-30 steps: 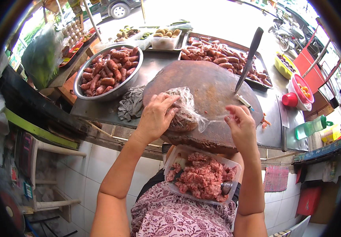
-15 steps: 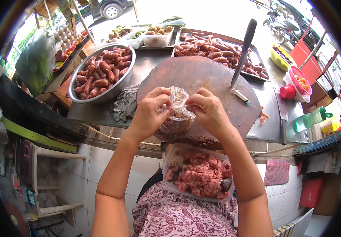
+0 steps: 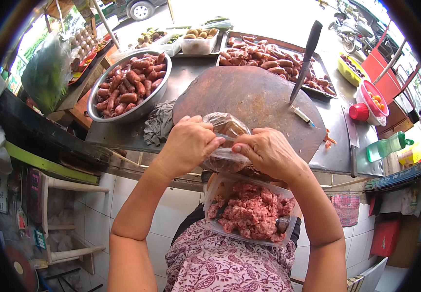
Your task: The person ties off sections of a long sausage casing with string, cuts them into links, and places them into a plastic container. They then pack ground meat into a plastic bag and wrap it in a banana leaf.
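Between my two hands is a clear plastic bag (image 3: 226, 162), over the near edge of a round wooden chopping board (image 3: 239, 95). My left hand (image 3: 187, 146) is closed on the bag's left side, fingers curled into the film. Opposite it, my right hand (image 3: 269, 152) pinches the bag with thumb and fingers. Something brownish shows through the film; I cannot tell what it is. Just below, at my lap, sits a clear plastic tub (image 3: 290, 228) of ground meat (image 3: 252, 209), with a dark rounded object partly in the meat at its right.
A knife (image 3: 308, 58) stands tip-down at the board's right, beside a syringe (image 3: 302, 116). Behind are a metal bowl (image 3: 165, 92) and a tray (image 3: 329, 78) of sausages. A cleaver (image 3: 350, 131), green bottle (image 3: 384, 147) and pink basket (image 3: 370, 93) are right; a grey cloth (image 3: 158, 124) lies left.
My fingers have moved from pinching the bag's gathered top to holding its sides, and the film is spread wider. The whole view has shifted slightly.
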The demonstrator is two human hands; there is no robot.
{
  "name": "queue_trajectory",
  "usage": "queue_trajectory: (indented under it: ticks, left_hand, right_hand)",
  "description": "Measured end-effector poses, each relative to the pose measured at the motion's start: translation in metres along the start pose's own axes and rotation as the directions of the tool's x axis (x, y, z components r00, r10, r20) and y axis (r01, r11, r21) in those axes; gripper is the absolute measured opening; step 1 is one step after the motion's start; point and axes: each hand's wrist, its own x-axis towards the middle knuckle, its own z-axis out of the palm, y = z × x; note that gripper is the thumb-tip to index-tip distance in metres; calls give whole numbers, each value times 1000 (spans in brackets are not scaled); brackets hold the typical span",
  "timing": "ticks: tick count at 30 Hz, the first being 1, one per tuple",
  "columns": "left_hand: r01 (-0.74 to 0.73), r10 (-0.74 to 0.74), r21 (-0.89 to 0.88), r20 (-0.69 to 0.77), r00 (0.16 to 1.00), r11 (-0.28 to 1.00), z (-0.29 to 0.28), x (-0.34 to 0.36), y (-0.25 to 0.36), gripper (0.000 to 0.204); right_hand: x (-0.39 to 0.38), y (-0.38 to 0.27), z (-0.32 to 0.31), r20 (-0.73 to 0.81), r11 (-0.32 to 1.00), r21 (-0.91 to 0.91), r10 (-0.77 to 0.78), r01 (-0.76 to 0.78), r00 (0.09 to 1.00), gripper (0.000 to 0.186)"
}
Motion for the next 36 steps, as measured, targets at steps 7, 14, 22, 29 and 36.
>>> queue_trajectory:
  ticks: [7,14,22,29,36]
  left_hand:
    - [50,-31,137,-135,990,989,11,-7,14,47]
    - [70,-92,-178,-116,989,982,21,-7,-7,57]
    - [73,-161,-294,-286,945,953,47,-6,9,52]
    - [140,-177,-138,-311,934,981,61,-3,8,42]
    - [257,-203,123,-342,918,958,60,19,-31,38]
  right_hand:
    - [-4,1,16,-221,959,-232,109,-161,969,26]
    - [3,2,14,-337,992,19,126,-127,933,32]
    - [30,0,18,-318,948,-302,-201,102,926,12]
    - [19,21,-17,-488,856,486,100,175,867,12]
    - [-29,19,-72,-659,383,748,332,543,675,11]
